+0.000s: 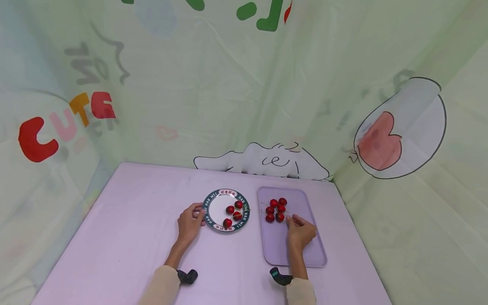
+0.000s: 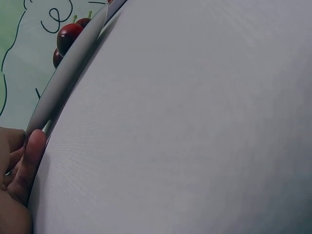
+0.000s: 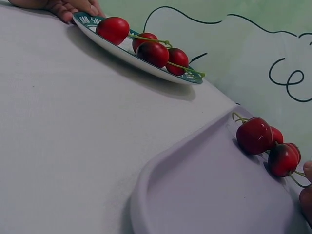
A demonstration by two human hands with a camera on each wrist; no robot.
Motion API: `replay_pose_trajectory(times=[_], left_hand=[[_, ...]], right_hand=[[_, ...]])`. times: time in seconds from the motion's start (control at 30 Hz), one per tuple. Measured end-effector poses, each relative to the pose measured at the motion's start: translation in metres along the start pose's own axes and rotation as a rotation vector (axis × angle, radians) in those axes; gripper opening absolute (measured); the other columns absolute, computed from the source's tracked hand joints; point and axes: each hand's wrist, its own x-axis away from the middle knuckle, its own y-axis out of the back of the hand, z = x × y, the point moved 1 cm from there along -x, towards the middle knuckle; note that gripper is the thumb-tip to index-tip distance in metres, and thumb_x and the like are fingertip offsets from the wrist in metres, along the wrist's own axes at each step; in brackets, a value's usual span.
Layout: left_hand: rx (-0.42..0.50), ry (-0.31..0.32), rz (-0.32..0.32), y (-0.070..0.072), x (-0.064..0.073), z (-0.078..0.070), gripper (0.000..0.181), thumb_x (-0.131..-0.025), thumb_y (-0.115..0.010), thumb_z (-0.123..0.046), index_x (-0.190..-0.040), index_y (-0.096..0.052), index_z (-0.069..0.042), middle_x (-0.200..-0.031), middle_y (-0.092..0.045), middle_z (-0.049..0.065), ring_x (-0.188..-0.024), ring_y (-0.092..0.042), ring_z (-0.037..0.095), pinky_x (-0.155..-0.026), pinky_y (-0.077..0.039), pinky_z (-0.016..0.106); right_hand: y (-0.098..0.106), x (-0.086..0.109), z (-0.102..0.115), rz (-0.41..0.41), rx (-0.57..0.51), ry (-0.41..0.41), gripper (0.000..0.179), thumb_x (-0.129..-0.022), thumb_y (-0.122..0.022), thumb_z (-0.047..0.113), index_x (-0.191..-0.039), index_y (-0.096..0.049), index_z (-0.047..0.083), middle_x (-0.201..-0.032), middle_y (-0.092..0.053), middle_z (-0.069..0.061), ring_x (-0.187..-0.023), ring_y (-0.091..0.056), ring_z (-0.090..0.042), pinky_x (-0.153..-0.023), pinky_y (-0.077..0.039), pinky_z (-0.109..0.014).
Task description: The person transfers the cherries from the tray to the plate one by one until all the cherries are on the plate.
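My left hand [image 1: 190, 222] grips the left rim of a round white plate [image 1: 218, 208] with a dark green lettered border. In the left wrist view, its fingers [image 2: 34, 151] meet the plate's edge. Several red cherries [image 1: 230, 209] with green stems lie on the right side of that plate. Over the purple tray [image 1: 276, 250], my right hand [image 1: 301, 232] pinches the stem of a cherry [image 1: 280, 217] at the near right of a cluster. In the right wrist view, stems from a cherry [image 3: 282, 160] reach the fingertips [image 3: 306, 197], partly cut off by the frame.
Other cherries [image 1: 274, 203] sit close together in the tray's far half. Plate and tray stand apart on a pale tabletop [image 1: 133, 237]. A printed curtain [image 1: 213, 93] hangs behind and at both sides. Each wrist carries a black camera mount [image 1: 187, 277].
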Motion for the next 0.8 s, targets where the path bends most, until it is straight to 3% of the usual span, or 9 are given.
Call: replay_pose_trajectory(times=[0.2,0.47,0.8], left_hand=[[0.001,0.002,-0.005,-0.001,0.0,0.003,0.033,-0.109,-0.066,-0.015,-0.141,-0.069,-0.007,-0.115,-0.076,0.012,-0.071,-0.07,0.009,-0.065,-0.057,0.015],[0.0,-0.001,-0.009,-0.001,0.001,0.002,0.033,-0.109,-0.067,-0.015,-0.141,-0.07,-0.007,-0.115,-0.076,0.012,-0.07,-0.07,0.009,-0.065,-0.057,0.015],[0.001,0.01,-0.006,0.0,0.002,-0.001,0.033,-0.109,-0.067,-0.015,-0.141,-0.069,-0.006,-0.115,-0.076,0.013,-0.069,-0.069,0.009,-0.064,-0.057,0.015]], right_hand=[[0.003,-0.002,0.006,0.033,0.128,0.007,0.024,-0.086,-0.091,0.005,-0.105,-0.084,-0.007,-0.096,-0.081,-0.028,-0.065,-0.06,0.005,-0.061,-0.042,-0.004],[0.01,0.004,0.017,0.106,0.025,-0.036,0.024,-0.088,-0.087,-0.002,-0.105,-0.079,-0.017,-0.084,-0.079,-0.031,-0.052,-0.074,-0.018,-0.044,-0.053,-0.016],[0.013,0.007,0.022,0.12,0.029,-0.055,0.021,-0.089,-0.086,-0.002,-0.102,-0.079,-0.017,-0.067,-0.076,-0.016,-0.048,-0.072,-0.017,-0.043,-0.052,-0.016]])
